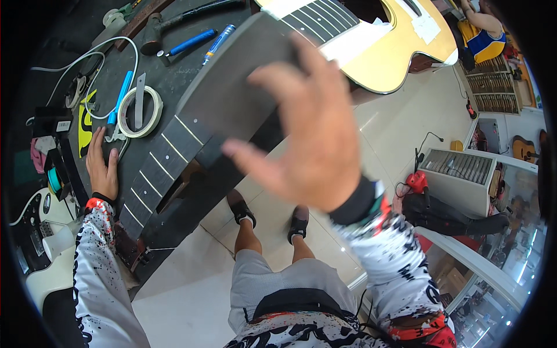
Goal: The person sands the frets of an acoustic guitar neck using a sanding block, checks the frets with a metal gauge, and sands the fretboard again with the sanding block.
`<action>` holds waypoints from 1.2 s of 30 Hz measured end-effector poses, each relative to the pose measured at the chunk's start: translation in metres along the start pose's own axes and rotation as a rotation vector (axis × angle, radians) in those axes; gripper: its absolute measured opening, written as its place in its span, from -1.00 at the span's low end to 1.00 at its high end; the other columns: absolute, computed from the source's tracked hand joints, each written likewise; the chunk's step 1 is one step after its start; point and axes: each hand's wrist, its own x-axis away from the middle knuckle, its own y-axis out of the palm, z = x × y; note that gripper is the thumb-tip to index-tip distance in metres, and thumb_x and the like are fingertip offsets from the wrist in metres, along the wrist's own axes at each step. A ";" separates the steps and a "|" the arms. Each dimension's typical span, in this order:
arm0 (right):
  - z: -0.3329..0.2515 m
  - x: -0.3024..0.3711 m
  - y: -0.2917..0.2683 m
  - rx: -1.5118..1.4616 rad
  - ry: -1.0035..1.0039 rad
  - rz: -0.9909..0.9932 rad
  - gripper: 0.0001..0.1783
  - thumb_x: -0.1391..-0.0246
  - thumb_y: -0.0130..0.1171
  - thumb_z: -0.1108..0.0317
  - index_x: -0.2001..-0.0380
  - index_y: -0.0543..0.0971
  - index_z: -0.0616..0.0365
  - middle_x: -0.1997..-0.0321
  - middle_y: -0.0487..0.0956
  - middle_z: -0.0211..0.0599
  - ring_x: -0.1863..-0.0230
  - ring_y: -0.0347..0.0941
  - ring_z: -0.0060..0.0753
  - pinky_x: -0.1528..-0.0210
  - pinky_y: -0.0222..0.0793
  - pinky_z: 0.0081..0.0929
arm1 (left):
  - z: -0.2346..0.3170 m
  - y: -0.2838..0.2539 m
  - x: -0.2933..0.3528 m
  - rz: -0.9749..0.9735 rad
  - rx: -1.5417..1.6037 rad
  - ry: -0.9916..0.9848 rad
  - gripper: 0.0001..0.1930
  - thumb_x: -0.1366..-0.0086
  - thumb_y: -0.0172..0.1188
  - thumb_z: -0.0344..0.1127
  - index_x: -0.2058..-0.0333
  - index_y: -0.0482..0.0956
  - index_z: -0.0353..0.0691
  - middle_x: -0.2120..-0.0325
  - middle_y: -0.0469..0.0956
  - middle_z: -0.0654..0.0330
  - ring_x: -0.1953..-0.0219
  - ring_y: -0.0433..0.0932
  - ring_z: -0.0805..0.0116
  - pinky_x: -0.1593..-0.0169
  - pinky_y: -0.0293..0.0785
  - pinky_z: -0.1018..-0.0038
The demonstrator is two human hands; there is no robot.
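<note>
An acoustic guitar (400, 55) lies across the dark bench, its fretboard (152, 181) running toward me on the left. Over the middle of the fretboard is a dark grey, flat-faced block (232, 87), partly blurred. My right hand (316, 133) is over this block, thumb and fingers spread and smeared by motion; whether the fingertips touch its face I cannot tell. My left hand (103, 168) rests on the bench beside the neck, fingers stretched out and holding nothing. Pale paper or tape (354, 43) covers part of the guitar top beside the fretboard.
Left of the neck lie a masking tape roll (155, 116), a steel ruler (140, 100), a blue stick (120, 95) and a white cable (136, 49). Beyond are a hammer (152, 35) and a blue marker (194, 42). A person (484, 32) is at far right; glass cabinets (493, 278) stand nearer.
</note>
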 end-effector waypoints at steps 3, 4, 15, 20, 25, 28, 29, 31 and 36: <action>-0.026 0.007 0.008 -0.094 0.045 -0.015 -0.12 0.41 0.63 0.22 -0.09 0.47 0.01 -0.40 0.25 0.31 -0.32 0.32 0.39 -0.34 0.24 0.34 | 0.000 0.000 0.000 0.009 0.009 0.007 -0.40 -0.54 -0.05 -0.01 -0.45 0.21 -0.07 -0.45 0.21 0.06 -0.47 0.16 0.02 -0.49 -0.07 0.10; -0.027 0.008 0.010 -0.118 0.053 -0.017 -0.12 0.42 0.63 0.24 -0.09 0.47 0.00 -0.41 0.24 0.32 -0.33 0.31 0.39 -0.35 0.24 0.34 | -0.001 0.000 0.000 0.013 0.021 0.011 -0.40 -0.54 -0.05 -0.02 -0.45 0.21 -0.07 -0.45 0.21 0.06 -0.47 0.16 0.02 -0.49 -0.07 0.10; 0.029 -0.023 -0.028 -0.186 0.356 0.037 -0.19 0.15 0.55 0.31 -0.13 0.35 0.30 -0.18 0.38 0.29 -0.25 0.36 0.32 -0.25 0.34 -0.07 | 0.000 0.000 0.001 -0.004 0.012 0.006 -0.40 -0.53 -0.05 -0.01 -0.45 0.21 -0.07 -0.45 0.20 0.05 -0.47 0.16 0.01 -0.49 -0.08 0.09; -0.018 0.009 0.009 -0.048 0.032 0.080 -0.16 0.33 0.59 0.25 -0.12 0.47 0.06 -0.34 0.28 0.31 -0.23 0.35 0.48 -0.24 0.34 0.31 | -0.001 0.001 -0.005 0.006 0.017 0.022 -0.39 -0.53 -0.06 0.02 -0.45 0.22 -0.08 -0.45 0.21 0.04 -0.47 0.16 0.01 -0.49 -0.08 0.09; 0.003 0.000 0.001 0.023 0.070 0.111 -0.15 0.34 0.60 0.22 -0.13 0.48 0.03 -0.32 0.28 0.31 -0.19 0.38 0.44 -0.24 0.34 0.29 | -0.001 0.001 -0.002 0.005 0.025 0.018 -0.39 -0.54 -0.07 0.04 -0.44 0.23 -0.08 -0.44 0.21 0.04 -0.47 0.16 0.01 -0.49 -0.07 0.09; 0.032 -0.025 -0.028 0.204 0.077 0.116 -0.18 0.15 0.55 0.31 -0.15 0.35 0.30 -0.20 0.36 0.29 -0.25 0.35 0.29 -0.25 0.34 -0.08 | -0.003 -0.002 0.002 -0.005 0.017 0.007 -0.39 -0.54 -0.08 0.06 -0.44 0.22 -0.07 -0.44 0.21 0.05 -0.47 0.16 0.01 -0.49 -0.07 0.09; 0.037 -0.026 -0.031 0.207 0.075 0.117 -0.18 0.15 0.55 0.31 -0.15 0.35 0.30 -0.20 0.36 0.29 -0.25 0.35 0.29 -0.25 0.34 -0.08 | -0.001 -0.002 -0.001 0.003 0.020 0.009 -0.38 -0.54 -0.08 0.06 -0.45 0.22 -0.07 -0.45 0.21 0.05 -0.47 0.16 0.01 -0.49 -0.08 0.09; 0.042 -0.024 -0.033 0.204 -0.005 0.136 -0.19 0.15 0.55 0.31 -0.14 0.36 0.29 -0.22 0.34 0.30 -0.28 0.34 0.28 -0.26 0.34 -0.09 | 0.002 0.000 -0.002 0.005 0.027 0.010 -0.38 -0.54 -0.08 0.06 -0.45 0.22 -0.06 -0.45 0.20 0.05 -0.47 0.16 0.01 -0.49 -0.08 0.09; -0.015 0.011 0.012 -0.060 0.046 0.082 -0.07 0.32 0.64 0.20 -0.18 0.43 0.19 -0.32 0.33 0.24 -0.37 0.26 0.36 -0.34 0.27 0.12 | 0.004 0.001 -0.002 -0.006 0.027 0.000 -0.39 -0.54 -0.08 0.05 -0.45 0.22 -0.04 -0.45 0.20 0.06 -0.48 0.15 0.01 -0.50 -0.10 0.08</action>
